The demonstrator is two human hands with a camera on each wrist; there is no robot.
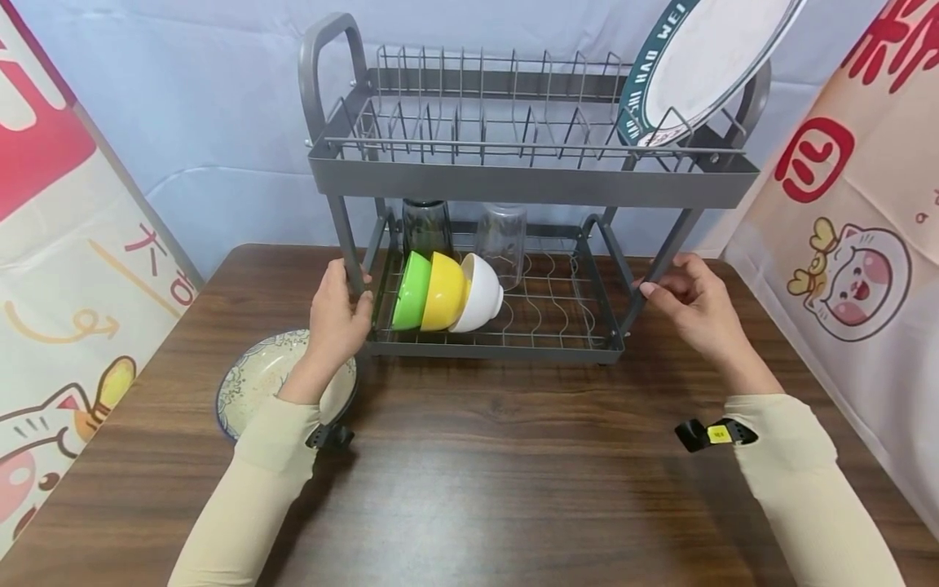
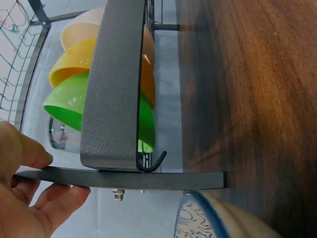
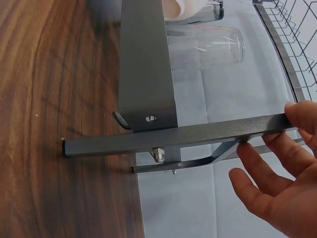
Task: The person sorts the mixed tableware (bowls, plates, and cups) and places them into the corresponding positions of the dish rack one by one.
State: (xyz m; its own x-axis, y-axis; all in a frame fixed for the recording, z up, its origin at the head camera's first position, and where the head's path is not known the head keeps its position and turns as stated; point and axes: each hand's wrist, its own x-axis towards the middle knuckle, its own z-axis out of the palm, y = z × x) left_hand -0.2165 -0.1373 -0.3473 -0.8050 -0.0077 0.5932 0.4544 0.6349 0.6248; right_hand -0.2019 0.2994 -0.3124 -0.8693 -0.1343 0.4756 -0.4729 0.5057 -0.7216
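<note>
A grey two-tier dish rack (image 1: 528,184) stands on the table between the hands. My left hand (image 1: 336,322) grips its left front leg, thumb on one side and fingers on the other, as the left wrist view shows too. On the opposite side, my right hand (image 1: 697,314) pinches the right front leg (image 3: 208,131). On the lower tier, a green bowl (image 1: 412,295), a yellow bowl (image 1: 444,292) and a white bowl (image 1: 480,297) lie tipped on their sides, nested together. Behind them stand a dark glass (image 1: 427,228) and a clear glass (image 1: 503,240).
A large plate with a green lettered rim (image 1: 635,98) leans in the upper tier's right end. The patterned dish (image 1: 253,375) lies on the wooden table (image 1: 499,473) under my left forearm. Printed cloths hang at both sides, with a pale cloth (image 1: 220,106) behind.
</note>
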